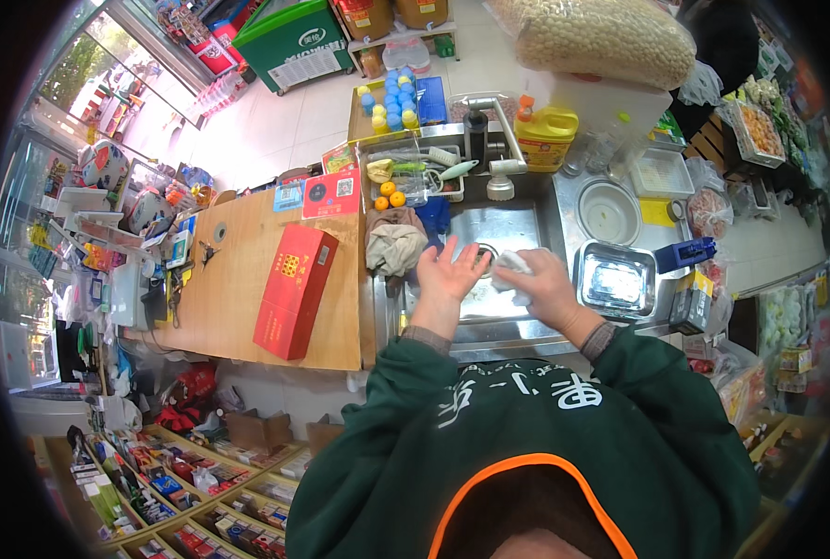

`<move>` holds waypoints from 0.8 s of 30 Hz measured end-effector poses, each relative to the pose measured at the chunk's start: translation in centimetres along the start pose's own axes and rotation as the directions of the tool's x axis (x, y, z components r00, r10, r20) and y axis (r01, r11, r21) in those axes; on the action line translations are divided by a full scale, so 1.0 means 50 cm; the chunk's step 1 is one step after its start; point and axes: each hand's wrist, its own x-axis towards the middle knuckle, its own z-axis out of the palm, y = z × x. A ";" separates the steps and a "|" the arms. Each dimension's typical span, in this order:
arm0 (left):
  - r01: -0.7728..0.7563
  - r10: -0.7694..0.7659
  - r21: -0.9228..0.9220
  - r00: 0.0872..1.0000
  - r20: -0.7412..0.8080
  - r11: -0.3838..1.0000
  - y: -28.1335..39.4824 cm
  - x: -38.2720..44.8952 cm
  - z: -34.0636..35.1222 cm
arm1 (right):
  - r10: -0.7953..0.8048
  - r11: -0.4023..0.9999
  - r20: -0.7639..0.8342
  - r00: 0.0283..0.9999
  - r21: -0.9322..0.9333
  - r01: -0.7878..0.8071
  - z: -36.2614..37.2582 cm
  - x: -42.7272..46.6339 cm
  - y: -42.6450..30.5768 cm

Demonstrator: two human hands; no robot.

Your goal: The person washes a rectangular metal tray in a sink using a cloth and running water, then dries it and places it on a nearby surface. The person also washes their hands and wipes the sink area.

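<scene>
Over the stainless steel sink (499,222), my left hand (450,274) is turned palm up with its fingers apart and nothing in it. My right hand (546,286) grips a crumpled white tissue or cloth (512,274), a little to the right of the left fingertips. Part of the drain is hidden behind the hands. A grey faucet (502,168) bends over the far side of the basin. Beige and brown cloths (395,244) lie bunched on the sink's left edge, beside a dark blue cloth (434,216).
Left of the sink, a red box (296,290) lies on the wooden counter (240,279). On the right ledge are a white bowl (609,212), a metal tray (616,278) and a blue tool-like object (684,254). A yellow jug (546,140) and several blue-capped bottles (399,98) stand behind.
</scene>
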 end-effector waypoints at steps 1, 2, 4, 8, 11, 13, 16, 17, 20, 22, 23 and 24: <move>-0.005 0.005 0.018 1.000 0.024 1.000 -0.003 -0.001 0.006 | 0.023 0.999 0.006 1.000 0.035 -0.023 0.006 0.010 -0.017; -0.002 0.000 0.054 0.999 0.037 0.999 -0.010 -0.006 0.006 | -0.038 0.995 -0.011 0.999 0.089 0.039 0.017 0.018 -0.038; 0.022 -0.030 0.110 0.997 0.066 0.994 -0.014 -0.009 0.009 | -0.265 0.959 -0.072 0.962 0.081 0.271 0.036 0.020 -0.057; -0.011 0.023 -0.200 0.998 0.054 0.980 0.006 0.002 0.008 | -0.087 0.996 0.232 0.969 -0.006 0.091 0.072 -0.023 0.003; -0.046 0.069 -0.173 0.989 0.130 0.984 0.026 0.002 -0.002 | 0.445 0.891 0.298 0.845 -0.050 -0.451 0.087 -0.084 0.057; 0.038 0.022 -0.214 0.962 0.272 0.976 0.027 -0.003 0.001 | 0.506 0.823 0.129 0.853 0.225 -0.522 0.102 -0.089 0.076; 0.198 -0.068 -0.146 0.786 0.614 0.969 0.009 -0.026 0.026 | 0.696 0.184 0.453 0.557 0.637 -0.748 0.118 -0.065 0.053; 0.255 -0.130 -0.068 0.681 0.720 0.964 -0.002 -0.037 0.037 | 0.637 -0.151 0.632 0.441 0.663 -0.733 0.120 -0.051 0.038; 0.301 -0.410 0.295 0.465 0.785 0.907 -0.040 -0.076 0.056 | 0.455 -0.534 0.816 0.356 0.570 -0.625 0.113 -0.028 -0.007; 0.265 -0.632 0.575 0.386 0.672 0.774 -0.060 -0.094 0.060 | 0.350 -0.620 0.767 0.537 0.620 -0.481 0.088 -0.033 -0.014; 0.235 -0.733 0.705 0.365 0.575 0.670 -0.064 -0.101 0.059 | 0.374 -0.628 0.780 0.503 0.611 -0.482 0.069 -0.034 0.000; 0.191 -0.817 0.822 0.361 0.449 0.536 -0.064 -0.105 0.057 | 0.344 -0.653 0.796 0.498 0.584 -0.482 0.046 -0.036 0.022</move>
